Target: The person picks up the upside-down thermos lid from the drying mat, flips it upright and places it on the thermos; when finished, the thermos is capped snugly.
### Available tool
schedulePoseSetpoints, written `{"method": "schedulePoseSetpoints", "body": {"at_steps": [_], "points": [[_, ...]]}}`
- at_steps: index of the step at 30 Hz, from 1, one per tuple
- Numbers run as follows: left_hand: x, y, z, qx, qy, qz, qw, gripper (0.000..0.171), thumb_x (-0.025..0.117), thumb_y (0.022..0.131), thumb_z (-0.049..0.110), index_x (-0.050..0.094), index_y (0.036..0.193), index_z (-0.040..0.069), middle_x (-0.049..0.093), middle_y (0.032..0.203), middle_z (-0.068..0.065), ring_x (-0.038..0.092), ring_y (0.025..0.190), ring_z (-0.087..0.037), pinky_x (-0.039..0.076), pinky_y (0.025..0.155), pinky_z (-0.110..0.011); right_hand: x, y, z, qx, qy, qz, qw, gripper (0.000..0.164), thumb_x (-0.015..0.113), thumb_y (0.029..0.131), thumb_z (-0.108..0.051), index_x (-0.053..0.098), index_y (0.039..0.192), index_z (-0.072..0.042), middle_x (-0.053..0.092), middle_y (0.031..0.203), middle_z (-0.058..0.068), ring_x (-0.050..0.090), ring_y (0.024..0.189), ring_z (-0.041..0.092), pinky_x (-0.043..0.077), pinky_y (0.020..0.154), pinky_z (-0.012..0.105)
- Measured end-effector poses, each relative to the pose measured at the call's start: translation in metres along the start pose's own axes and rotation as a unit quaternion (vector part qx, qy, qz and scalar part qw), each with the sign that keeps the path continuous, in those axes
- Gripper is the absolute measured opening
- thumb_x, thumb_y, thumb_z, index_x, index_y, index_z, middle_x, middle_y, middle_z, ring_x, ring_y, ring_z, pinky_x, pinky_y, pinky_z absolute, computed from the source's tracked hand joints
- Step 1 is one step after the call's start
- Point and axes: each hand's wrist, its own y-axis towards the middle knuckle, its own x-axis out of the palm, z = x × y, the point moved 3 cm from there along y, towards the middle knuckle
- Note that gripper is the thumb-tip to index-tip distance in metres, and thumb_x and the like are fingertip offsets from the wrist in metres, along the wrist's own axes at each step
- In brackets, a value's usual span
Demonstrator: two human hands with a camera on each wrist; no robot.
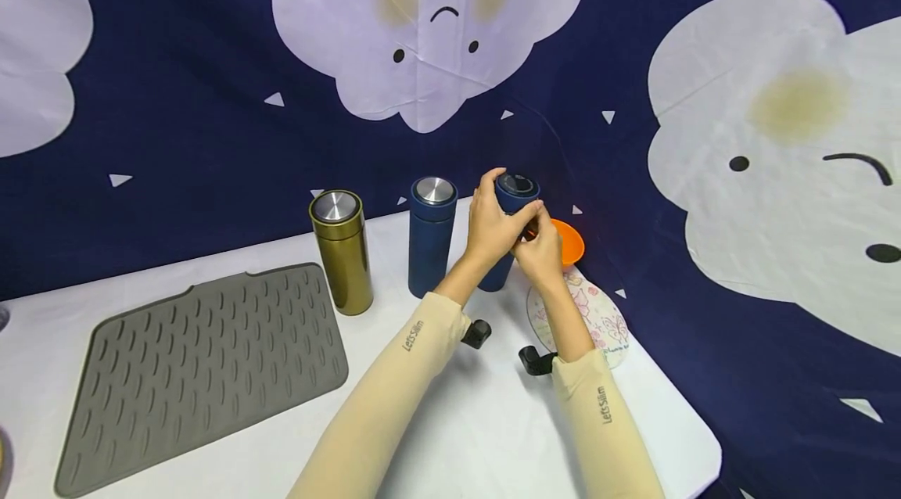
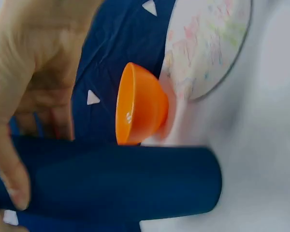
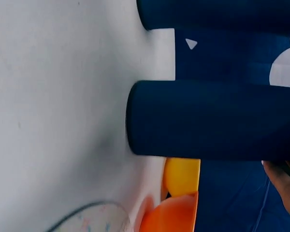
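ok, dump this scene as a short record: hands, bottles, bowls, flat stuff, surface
left hand: grips upper part of dark-topped blue bottle
right hand: grips same bottle, from its right side
held bottle: upright
other bottles: steel-topped blue bottle, gold bottle, both upright
bowls: orange bowl, yellow bowl
flat stuff: gray mat, round patterned board
surface: white table

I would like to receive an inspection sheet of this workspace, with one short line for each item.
Surface: white table, with a grey ridged mat.
Job's things: dark-lidded blue flask, upright, its upper part partly covered.
Clutter: silver-lidded blue flask, gold flask, orange bowl, yellow bowl partly hidden, round patterned mat.
Grippers: left hand and right hand both grip the dark-lidded blue flask near its top.
Cables: nothing seen.
Surroundings: dark-blue backdrop with upside-down cloud faces.
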Motion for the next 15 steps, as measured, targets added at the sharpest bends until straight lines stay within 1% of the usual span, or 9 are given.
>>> {"method": "schedulePoseSetpoints", "body": {"at_steps": [1,3,4,7,9,11,13,15], "points": [[0.0007,0.0007,0.0011,-0.012,-0.004,-0.020,0.9997,0.075,0.080,0.079,0.018,0.043,0.142,0.001,0.058,0.136,-0.020,0.055,0.127,-0.033,0.031,0.117,-0.045,-0.0015,0.0007,0.0010,0.004,0.013,-0.011,1.000,0.046,0.066,0.076,0.011,0.055,0.121,0.007,0.066,0.113,0.031,0.065,0.109,0.042,0.053,0.095,0.050],[0.0016,0.0021,0.0043,-0.029,-0.005,-0.058,0.9979,0.078,0.077,0.080,0.016,0.039,0.146,0.001,0.052,0.144,-0.020,0.046,0.136,-0.035,0.016,0.123,-0.049,-0.0047,0.0014,0.0037,0.014,0.040,-0.031,0.999,0.052,0.065,0.077,0.013,0.052,0.127,0.006,0.064,0.117,0.032,0.063,0.113,0.042,0.052,0.097,0.050],[0.0020,0.0028,0.0054,-0.035,-0.003,-0.071,0.9968,0.079,0.077,0.080,0.015,0.039,0.147,0.001,0.051,0.145,-0.019,0.045,0.137,-0.035,0.015,0.123,-0.049,-0.0062,0.0016,0.0051,0.019,0.054,-0.038,0.998,0.055,0.066,0.078,0.014,0.051,0.130,0.006,0.063,0.120,0.032,0.062,0.115,0.042,0.051,0.098,0.051],[0.0018,0.0039,0.0084,-0.035,0.009,-0.086,0.9956,0.077,0.081,0.079,0.017,0.044,0.145,0.003,0.057,0.139,-0.017,0.051,0.130,-0.034,0.030,0.118,-0.045,-0.0099,0.0015,0.0083,0.031,0.074,-0.043,0.996,0.059,0.069,0.079,0.012,0.048,0.134,0.006,0.060,0.125,0.032,0.058,0.120,0.043,0.049,0.101,0.052],[0.0018,0.0032,0.0089,-0.022,0.018,-0.084,0.9961,0.076,0.084,0.078,0.018,0.048,0.143,0.003,0.061,0.133,-0.016,0.057,0.123,-0.032,0.040,0.110,-0.042,-0.0110,0.0009,0.0096,0.032,0.073,-0.035,0.996,0.058,0.071,0.079,0.010,0.048,0.132,0.006,0.060,0.125,0.032,0.059,0.119,0.043,0.049,0.101,0.052],[0.0021,0.0015,0.0095,-0.006,0.017,-0.079,0.9967,0.074,0.085,0.078,0.018,0.049,0.141,0.002,0.064,0.128,-0.016,0.061,0.115,-0.031,0.049,0.099,-0.039,-0.0110,-0.0002,0.0090,0.030,0.064,-0.020,0.997,0.057,0.072,0.077,0.010,0.050,0.130,0.007,0.061,0.122,0.032,0.061,0.116,0.043,0.051,0.098,0.051],[0.0032,-0.0010,0.0093,0.008,0.009,-0.069,0.9975,0.073,0.085,0.077,0.017,0.050,0.139,0.000,0.065,0.124,-0.016,0.064,0.109,-0.031,0.051,0.095,-0.038,-0.0102,-0.0020,0.0080,0.025,0.054,-0.002,0.998,0.056,0.071,0.076,0.012,0.052,0.129,0.007,0.063,0.118,0.031,0.063,0.112,0.042,0.052,0.096,0.051],[0.0047,-0.0037,0.0084,0.017,0.010,-0.051,0.9985,0.072,0.085,0.077,0.016,0.050,0.137,0.000,0.065,0.123,-0.017,0.063,0.108,-0.031,0.051,0.094,-0.038,-0.0085,-0.0038,0.0064,0.012,0.027,0.021,0.999,0.052,0.069,0.076,0.011,0.054,0.125,0.006,0.066,0.114,0.030,0.066,0.108,0.041,0.053,0.094,0.050]]}}
